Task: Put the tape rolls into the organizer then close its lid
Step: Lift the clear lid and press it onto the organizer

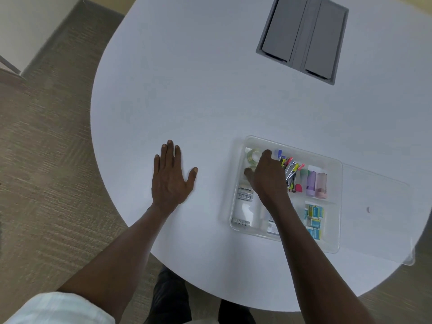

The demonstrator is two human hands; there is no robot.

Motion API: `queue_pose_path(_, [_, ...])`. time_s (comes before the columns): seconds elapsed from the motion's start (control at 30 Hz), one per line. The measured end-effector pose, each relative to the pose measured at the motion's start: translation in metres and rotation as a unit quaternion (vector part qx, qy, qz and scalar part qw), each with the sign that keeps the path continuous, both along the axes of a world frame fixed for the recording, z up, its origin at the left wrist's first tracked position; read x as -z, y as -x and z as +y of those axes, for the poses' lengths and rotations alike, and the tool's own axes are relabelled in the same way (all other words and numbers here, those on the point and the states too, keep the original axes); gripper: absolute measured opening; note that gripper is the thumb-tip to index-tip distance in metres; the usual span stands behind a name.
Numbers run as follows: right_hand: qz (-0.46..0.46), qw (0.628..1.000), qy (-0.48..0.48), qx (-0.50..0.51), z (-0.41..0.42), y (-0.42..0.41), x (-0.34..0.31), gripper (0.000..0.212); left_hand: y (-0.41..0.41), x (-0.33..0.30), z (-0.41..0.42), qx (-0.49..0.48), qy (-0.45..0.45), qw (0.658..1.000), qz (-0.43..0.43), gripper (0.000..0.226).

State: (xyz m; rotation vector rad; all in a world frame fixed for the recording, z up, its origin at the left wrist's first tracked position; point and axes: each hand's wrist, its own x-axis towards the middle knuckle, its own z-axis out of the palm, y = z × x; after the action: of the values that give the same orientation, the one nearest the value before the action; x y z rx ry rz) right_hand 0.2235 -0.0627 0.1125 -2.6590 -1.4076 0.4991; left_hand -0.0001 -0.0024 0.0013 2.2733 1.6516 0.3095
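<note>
A clear plastic organizer (336, 230) lies on the white table at the right. Its clear lid (378, 213) lies flat and open to the right of it. A clear tape roll (253, 156) sits in the far left compartment. My right hand (268, 177) reaches into that compartment, fingers curled down just beside and over the roll; whether it grips the roll is hidden. My left hand (171, 177) rests flat on the table, fingers spread, well left of the organizer.
Other compartments hold white batteries (244, 195), coloured clips and pens (292, 169), small pastel cases (316, 182) and blue-yellow packets (314, 218). A grey recessed panel (304, 36) sits in the table at the far right. The table's rounded edge runs close below my arms.
</note>
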Motion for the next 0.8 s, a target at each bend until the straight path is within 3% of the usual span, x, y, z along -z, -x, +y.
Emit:
queue_pose_path(0.17, [-0.029, 0.997, -0.054, -0.048, -0.022, -0.001, -0.014, 0.034, 0.001, -0.009, 0.005, 0.019, 0.062, 0.998, 0.020, 0.084])
queue_pose_path(0.3, [0.028, 0.996, -0.081, -0.010, -0.037, -0.013, -0.028, 0.026, -0.009, -0.031, 0.016, 0.020, 0.133, 0.990, 0.032, 0.077])
queue_pose_path(0.6, [0.056, 0.985, -0.162, 0.037, -0.079, -0.072, -0.051, 0.009, -0.079, -0.097, -0.021, 0.015, 0.111, 0.983, -0.146, 0.061])
queue_pose_path(0.8, [0.066, 0.967, -0.214, 0.123, -0.125, -0.126, -0.059, 0.007, -0.132, -0.127, -0.056, 0.060, 0.109, 0.971, -0.203, 0.060])
